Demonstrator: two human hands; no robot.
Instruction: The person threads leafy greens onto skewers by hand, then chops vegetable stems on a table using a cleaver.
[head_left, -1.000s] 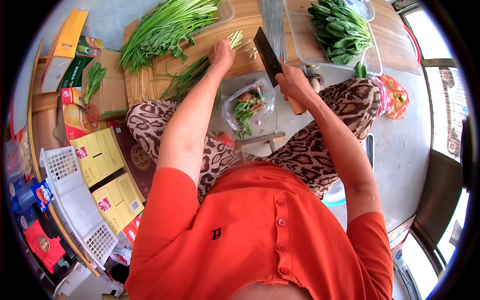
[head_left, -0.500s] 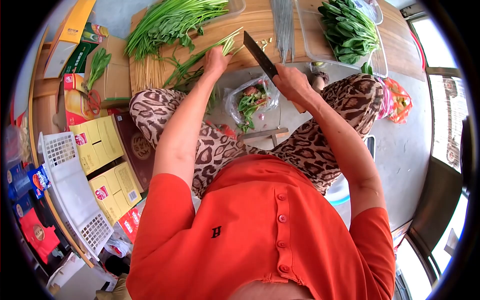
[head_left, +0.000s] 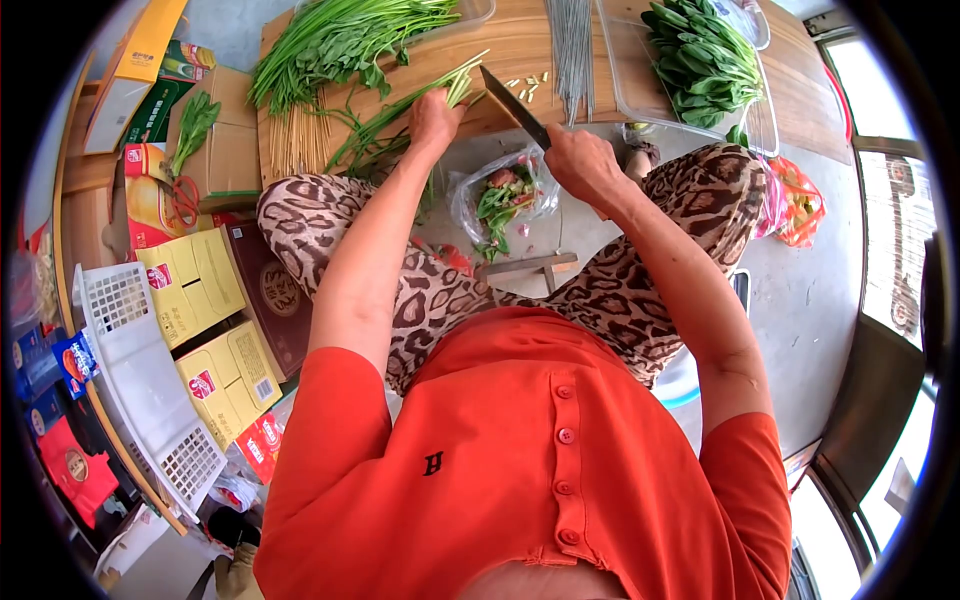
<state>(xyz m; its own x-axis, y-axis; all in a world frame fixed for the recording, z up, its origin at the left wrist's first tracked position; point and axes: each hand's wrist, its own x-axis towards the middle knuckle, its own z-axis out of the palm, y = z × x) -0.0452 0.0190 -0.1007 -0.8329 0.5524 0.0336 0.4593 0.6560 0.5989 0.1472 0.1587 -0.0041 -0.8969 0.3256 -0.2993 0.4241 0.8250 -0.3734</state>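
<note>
Green stems [head_left: 458, 88], upper middle of the frame, are gripped in the left hand [head_left: 435, 122], fingers curled round them near the pale ends, leafy parts trailing toward the upper left. Right hand [head_left: 582, 163] is closed around the handle end of a dark-bladed knife [head_left: 515, 108], its tip just beside the stems. I'd guess the bunch is light, bendy, maybe slippery if damp, and bruises if squeezed hard. Best hold imo: snug, close behind the ends, fingertips tucked away from the blade.
</note>
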